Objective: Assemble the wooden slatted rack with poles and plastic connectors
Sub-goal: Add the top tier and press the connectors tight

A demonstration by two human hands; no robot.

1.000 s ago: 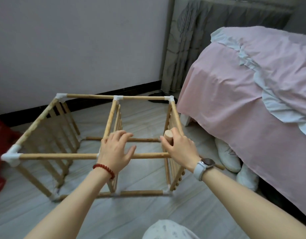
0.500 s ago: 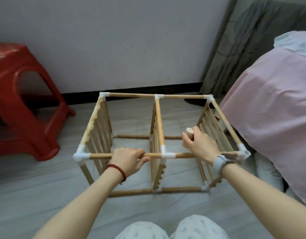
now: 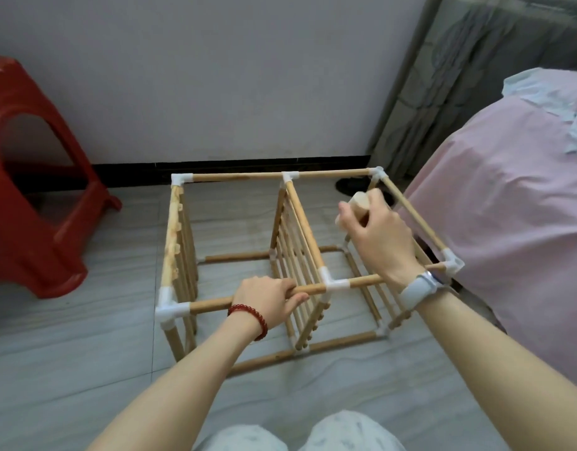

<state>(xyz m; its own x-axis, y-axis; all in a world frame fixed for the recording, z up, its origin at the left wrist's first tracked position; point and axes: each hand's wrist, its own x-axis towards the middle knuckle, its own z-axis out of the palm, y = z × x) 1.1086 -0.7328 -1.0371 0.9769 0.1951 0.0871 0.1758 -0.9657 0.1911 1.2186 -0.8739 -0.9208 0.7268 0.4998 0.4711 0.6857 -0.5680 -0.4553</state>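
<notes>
The wooden slatted rack [image 3: 300, 236] stands on the floor as a box frame of poles joined by white plastic connectors [image 3: 334, 283], with three upright slatted panels. My left hand [image 3: 269, 299] grips the near top pole [image 3: 212, 305] left of the middle connector. My right hand [image 3: 376, 236] is raised over the right bay and holds a short thick wooden piece [image 3: 360, 201], its round end showing above my fingers.
A red plastic stool [image 3: 36, 203] stands to the left. A bed with a pink sheet [image 3: 508, 206] presses close on the right, almost touching the rack's corner. A wall with dark skirting and a grey curtain [image 3: 459, 66] lie behind. My knees show at the bottom.
My left hand slid left along the near top pole and closed around it. My right hand lifted the wooden piece higher over the right bay. The view swung left, revealing the stool.
</notes>
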